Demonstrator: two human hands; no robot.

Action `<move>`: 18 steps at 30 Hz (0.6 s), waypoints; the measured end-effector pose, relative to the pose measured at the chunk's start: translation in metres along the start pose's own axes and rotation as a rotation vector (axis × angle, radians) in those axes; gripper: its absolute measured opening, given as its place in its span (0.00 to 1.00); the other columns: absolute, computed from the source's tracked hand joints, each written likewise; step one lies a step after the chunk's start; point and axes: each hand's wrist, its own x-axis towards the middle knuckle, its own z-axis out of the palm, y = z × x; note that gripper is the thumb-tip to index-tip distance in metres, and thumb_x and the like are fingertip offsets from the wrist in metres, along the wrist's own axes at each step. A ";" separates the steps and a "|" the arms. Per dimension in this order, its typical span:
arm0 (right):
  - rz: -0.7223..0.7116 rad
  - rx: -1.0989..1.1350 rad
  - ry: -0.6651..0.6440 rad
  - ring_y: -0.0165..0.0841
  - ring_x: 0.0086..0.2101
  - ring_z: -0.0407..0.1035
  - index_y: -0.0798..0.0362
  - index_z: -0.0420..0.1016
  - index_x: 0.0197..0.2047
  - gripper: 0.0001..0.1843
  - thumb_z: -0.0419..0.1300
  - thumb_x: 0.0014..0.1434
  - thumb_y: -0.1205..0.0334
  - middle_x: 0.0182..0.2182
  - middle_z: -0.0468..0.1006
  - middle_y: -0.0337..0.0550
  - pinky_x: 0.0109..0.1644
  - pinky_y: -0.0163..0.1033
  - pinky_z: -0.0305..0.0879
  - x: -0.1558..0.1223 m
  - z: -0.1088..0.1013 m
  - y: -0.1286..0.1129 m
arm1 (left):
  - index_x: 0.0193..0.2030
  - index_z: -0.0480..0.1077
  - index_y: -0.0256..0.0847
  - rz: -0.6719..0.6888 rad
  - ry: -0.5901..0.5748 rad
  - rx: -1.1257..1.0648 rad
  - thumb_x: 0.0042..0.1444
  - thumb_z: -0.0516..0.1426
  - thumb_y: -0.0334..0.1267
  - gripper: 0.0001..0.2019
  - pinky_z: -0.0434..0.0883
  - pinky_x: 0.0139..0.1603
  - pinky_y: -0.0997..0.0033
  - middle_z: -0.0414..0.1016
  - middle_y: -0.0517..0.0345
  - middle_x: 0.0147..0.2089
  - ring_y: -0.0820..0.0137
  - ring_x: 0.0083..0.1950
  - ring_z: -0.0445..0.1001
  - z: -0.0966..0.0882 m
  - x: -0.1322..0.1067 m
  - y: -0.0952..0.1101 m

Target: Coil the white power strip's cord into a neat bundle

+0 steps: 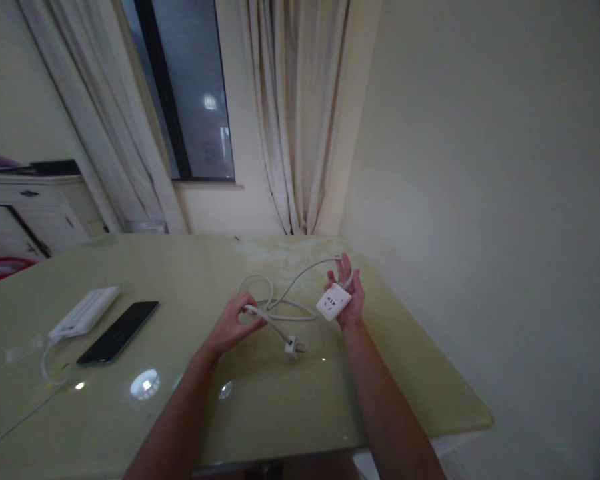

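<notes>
My left hand (237,323) is closed on the white cord (290,319) of an extension lead, close to its plug end. From that grip the plug (293,347) hangs to the right, its metal prongs pointing right. In my right hand (353,297), palm up, rests the small white socket block (333,302) with its outlet holes facing me. The cord leaves the block, passes by my right fingers and runs left in loose loops between both hands. Some of the fingers under the block are hidden.
On the left of the glossy green table (180,273) lie a black phone (119,333) and a white power bank (85,312) with a thin cable (23,419). A wall (480,200) borders the right side. Curtains (300,120) and a window (195,93) stand behind.
</notes>
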 end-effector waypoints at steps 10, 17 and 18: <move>-0.106 -0.311 0.190 0.24 0.20 0.59 0.51 0.81 0.53 0.34 0.60 0.59 0.31 0.20 0.63 0.29 0.26 0.30 0.60 0.008 -0.015 0.011 | 0.22 0.69 0.40 0.064 -0.343 0.233 0.60 0.58 0.57 0.24 0.57 0.34 0.71 0.68 0.59 0.23 0.72 0.28 0.64 0.019 -0.006 0.000; -0.429 -0.681 0.291 0.32 0.37 0.71 0.57 0.85 0.32 0.26 0.70 0.52 0.38 0.32 0.81 0.44 0.46 0.38 0.63 0.016 -0.020 0.025 | 0.22 0.73 0.39 -0.002 -0.399 0.196 0.63 0.55 0.56 0.25 0.52 0.28 0.72 0.64 0.62 0.19 0.76 0.23 0.58 0.021 -0.008 0.015; -0.433 -0.699 0.288 0.32 0.37 0.71 0.57 0.85 0.30 0.25 0.71 0.52 0.39 0.32 0.81 0.44 0.46 0.38 0.63 0.016 -0.019 0.027 | 0.23 0.75 0.39 -0.032 -0.417 0.168 0.62 0.56 0.56 0.25 0.52 0.28 0.72 0.65 0.62 0.19 0.76 0.23 0.59 0.021 -0.007 0.016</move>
